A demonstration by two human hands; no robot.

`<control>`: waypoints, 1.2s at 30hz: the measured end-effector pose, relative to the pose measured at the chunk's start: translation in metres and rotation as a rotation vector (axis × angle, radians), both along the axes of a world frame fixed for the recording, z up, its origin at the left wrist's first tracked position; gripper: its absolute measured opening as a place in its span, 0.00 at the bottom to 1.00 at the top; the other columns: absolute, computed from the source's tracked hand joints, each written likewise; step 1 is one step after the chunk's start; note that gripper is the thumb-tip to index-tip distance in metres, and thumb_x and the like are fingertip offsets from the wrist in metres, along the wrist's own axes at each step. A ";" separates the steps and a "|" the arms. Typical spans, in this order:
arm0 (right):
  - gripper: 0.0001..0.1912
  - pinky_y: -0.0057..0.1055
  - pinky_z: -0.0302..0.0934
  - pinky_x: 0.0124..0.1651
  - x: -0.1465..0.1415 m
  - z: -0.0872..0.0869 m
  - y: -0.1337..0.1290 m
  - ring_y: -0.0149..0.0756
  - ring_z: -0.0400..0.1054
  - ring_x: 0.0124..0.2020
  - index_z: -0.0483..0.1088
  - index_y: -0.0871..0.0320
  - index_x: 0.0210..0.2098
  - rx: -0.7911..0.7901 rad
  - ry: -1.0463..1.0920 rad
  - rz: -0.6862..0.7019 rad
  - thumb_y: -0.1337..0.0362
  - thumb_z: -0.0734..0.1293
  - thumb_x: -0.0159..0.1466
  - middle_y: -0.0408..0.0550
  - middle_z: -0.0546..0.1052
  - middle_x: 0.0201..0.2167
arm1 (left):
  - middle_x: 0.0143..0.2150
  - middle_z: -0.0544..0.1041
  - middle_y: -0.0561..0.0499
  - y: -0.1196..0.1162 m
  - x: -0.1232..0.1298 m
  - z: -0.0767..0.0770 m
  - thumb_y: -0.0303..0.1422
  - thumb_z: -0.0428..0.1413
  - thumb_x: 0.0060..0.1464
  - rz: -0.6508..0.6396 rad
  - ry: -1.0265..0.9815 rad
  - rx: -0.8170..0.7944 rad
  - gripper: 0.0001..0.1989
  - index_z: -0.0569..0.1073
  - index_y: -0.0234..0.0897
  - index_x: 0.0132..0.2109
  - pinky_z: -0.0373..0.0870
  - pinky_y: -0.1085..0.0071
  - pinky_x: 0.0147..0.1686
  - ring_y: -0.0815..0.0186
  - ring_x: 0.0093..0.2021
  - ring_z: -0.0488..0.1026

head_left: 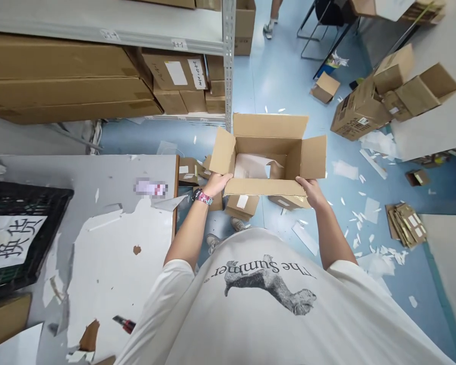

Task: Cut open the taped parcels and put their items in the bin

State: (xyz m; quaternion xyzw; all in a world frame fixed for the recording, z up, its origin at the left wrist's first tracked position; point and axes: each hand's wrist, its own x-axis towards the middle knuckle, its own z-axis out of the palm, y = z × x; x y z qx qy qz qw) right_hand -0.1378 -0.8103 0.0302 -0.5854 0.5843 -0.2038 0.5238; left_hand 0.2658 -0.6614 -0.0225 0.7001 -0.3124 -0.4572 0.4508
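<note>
An open cardboard box (266,187) is held up in front of my body, its four flaps spread outward. Inside it lies a crumpled sheet of whitish paper (249,166). My left hand (217,184) grips the box at its near left corner; a watch and a patterned band are on that wrist. At the near right corner my right hand (311,191) is closed on the cardboard, thumb on top. The fingers under the box are hidden.
On the left is a table (137,165) with a box cutter (124,323) and a black crate (34,197). Shelving (228,66) with cartons stands ahead. Cartons (361,111) and paper scraps lie on the floor at right. A person's leg (275,12) shows at the top.
</note>
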 end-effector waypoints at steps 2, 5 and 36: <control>0.31 0.52 0.79 0.57 -0.007 -0.010 -0.002 0.61 0.81 0.55 0.82 0.53 0.49 0.013 0.052 -0.017 0.34 0.78 0.62 0.56 0.88 0.50 | 0.41 0.88 0.44 -0.010 -0.004 -0.009 0.44 0.69 0.55 0.034 0.022 -0.036 0.14 0.85 0.38 0.40 0.80 0.60 0.51 0.50 0.47 0.83; 0.38 0.56 0.79 0.62 -0.014 -0.026 -0.001 0.60 0.80 0.60 0.81 0.50 0.64 -0.014 0.077 -0.001 0.37 0.79 0.62 0.57 0.86 0.63 | 0.60 0.88 0.38 -0.009 -0.004 -0.022 0.37 0.68 0.55 0.124 0.036 -0.071 0.25 0.86 0.37 0.59 0.81 0.57 0.60 0.52 0.54 0.85; 0.36 0.57 0.71 0.73 0.434 -0.040 0.359 0.55 0.82 0.62 0.83 0.49 0.67 0.066 -0.087 1.502 0.38 0.75 0.66 0.58 0.88 0.61 | 0.40 0.90 0.41 0.499 -0.019 -0.010 0.47 0.74 0.50 1.494 0.140 -0.273 0.23 0.89 0.35 0.48 0.85 0.57 0.49 0.54 0.43 0.88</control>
